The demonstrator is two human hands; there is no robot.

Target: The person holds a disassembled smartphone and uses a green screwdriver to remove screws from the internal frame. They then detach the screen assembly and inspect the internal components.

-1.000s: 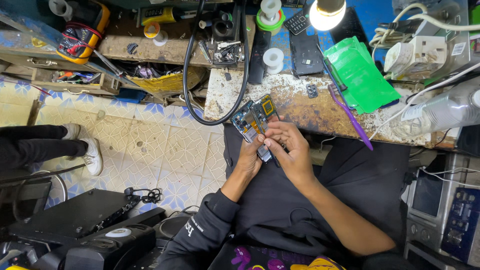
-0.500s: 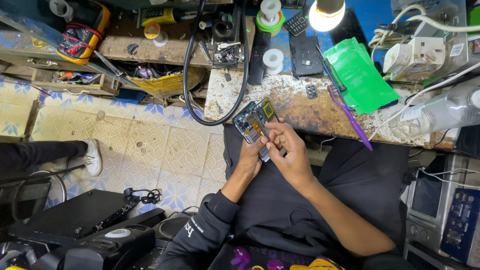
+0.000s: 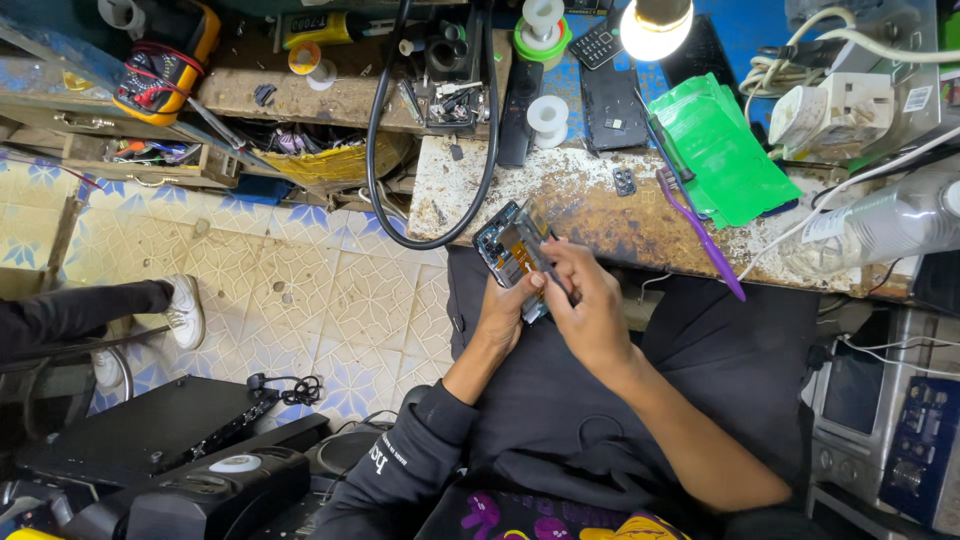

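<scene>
The opened dark smartphone with exposed orange and blue internals is held above the lap, just off the stained desk front edge. The left hand cradles its lower end; the right hand pinches, probably, a thin tool against it. Light, stiff, fragile: best gripped by the frame edges.

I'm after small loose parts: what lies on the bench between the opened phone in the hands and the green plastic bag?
In the head view, a purple toothbrush and a small dark part lie between the opened phone and green bag.
</scene>
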